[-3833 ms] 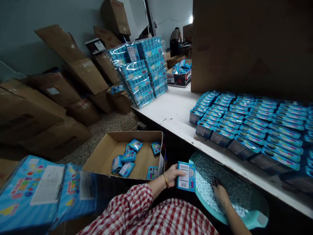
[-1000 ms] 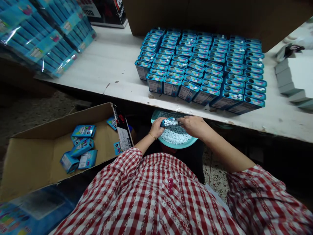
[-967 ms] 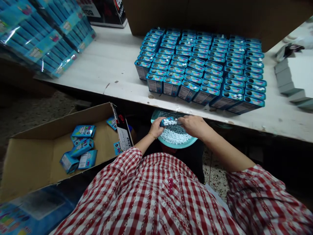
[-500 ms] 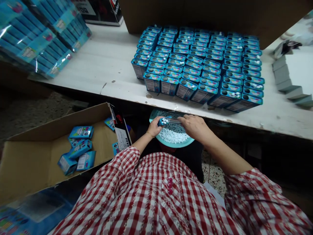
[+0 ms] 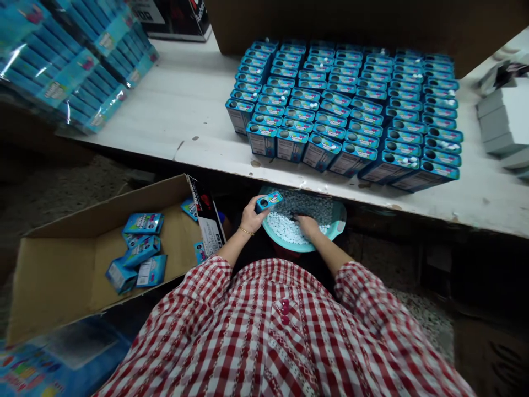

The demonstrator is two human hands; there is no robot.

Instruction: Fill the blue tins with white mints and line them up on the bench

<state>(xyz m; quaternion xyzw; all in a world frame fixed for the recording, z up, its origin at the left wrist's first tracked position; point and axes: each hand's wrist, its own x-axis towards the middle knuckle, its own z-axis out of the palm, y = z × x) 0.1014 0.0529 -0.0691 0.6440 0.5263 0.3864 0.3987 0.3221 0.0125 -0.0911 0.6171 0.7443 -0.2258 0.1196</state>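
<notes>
My left hand [image 5: 251,217] grips a small blue candy box [image 5: 268,202], tilted, with the round hole in its top facing up. It is held over the left rim of a turquoise basin [image 5: 339,212]. Small white candies [image 5: 285,227] fill much of the basin. Down among them is my right hand [image 5: 308,226], its fingers closed at a dark spot. The clear scoop it held a moment earlier is now mostly hidden by the fingers and the candies.
Rows of blue candy boxes [image 5: 318,118] stand upright on the white table [image 5: 177,99]. Left of me, an open carton [image 5: 61,264] holds several blue boxes. Wrapped packs [image 5: 70,71] lie at the far left, and white cartons [image 5: 502,116] sit at the right edge.
My right hand has moved from the candy box's opening down into the candies. The candy box has turned in my left hand, showing its top. The view has shifted slightly.
</notes>
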